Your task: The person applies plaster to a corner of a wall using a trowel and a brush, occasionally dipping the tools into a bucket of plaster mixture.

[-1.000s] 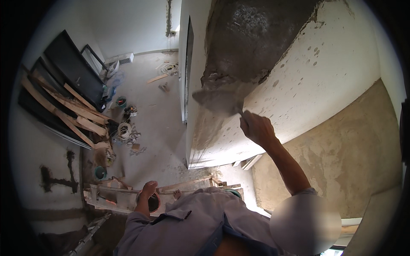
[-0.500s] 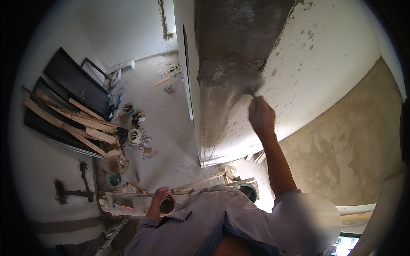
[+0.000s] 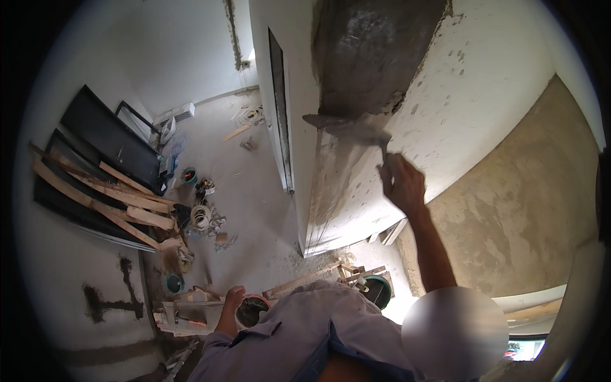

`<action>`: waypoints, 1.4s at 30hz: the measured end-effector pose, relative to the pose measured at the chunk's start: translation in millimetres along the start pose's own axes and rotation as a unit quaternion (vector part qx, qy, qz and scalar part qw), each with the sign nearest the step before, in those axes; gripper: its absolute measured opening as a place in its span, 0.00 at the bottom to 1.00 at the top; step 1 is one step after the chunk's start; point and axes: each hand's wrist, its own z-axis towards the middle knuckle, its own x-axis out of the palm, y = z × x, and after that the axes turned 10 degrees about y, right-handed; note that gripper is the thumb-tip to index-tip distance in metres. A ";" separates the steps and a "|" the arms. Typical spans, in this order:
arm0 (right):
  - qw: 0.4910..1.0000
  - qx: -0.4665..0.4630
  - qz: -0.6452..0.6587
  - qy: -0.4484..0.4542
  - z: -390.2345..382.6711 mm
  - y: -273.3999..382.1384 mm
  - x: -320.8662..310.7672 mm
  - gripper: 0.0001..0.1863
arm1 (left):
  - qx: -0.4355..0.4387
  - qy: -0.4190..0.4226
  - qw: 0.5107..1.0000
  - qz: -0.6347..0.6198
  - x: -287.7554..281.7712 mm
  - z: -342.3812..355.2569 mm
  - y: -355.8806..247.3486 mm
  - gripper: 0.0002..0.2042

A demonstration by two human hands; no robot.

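My right hand (image 3: 405,183) is closed around the handle of a trowel (image 3: 349,129), blurred a little by motion. The trowel's blade lies across the wall just under the lower edge of a dark patch of wet mortar (image 3: 379,54). Below the blade, a brownish smeared strip (image 3: 331,162) runs down the pale wall (image 3: 439,121). Low at my left side, my left hand (image 3: 233,297) grips the rim of a small reddish bucket (image 3: 256,296), which has dark grey mortar inside. My sleeve hides part of this bucket.
Beneath me are wooden planks (image 3: 299,280) and a green-rimmed bucket (image 3: 389,290). Black door panels (image 3: 105,137) and timber boards (image 3: 95,191) lean at the left. Coiled hose (image 3: 200,218), a small bucket (image 3: 189,176) and tools lie on the floor (image 3: 254,216). A brown plastered wall (image 3: 509,204) stands right.
My right hand has come down and slightly right with the trowel, whose whole blade now shows below the mortar patch. My left hand still holds the small bucket. The view has shifted slightly.
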 end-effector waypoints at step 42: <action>0.909 0.194 0.353 0.109 4.6 189.3 9.6 0.37 | 0.004 0.093 0.995 0.025 14.0 51.1 14.6 0.18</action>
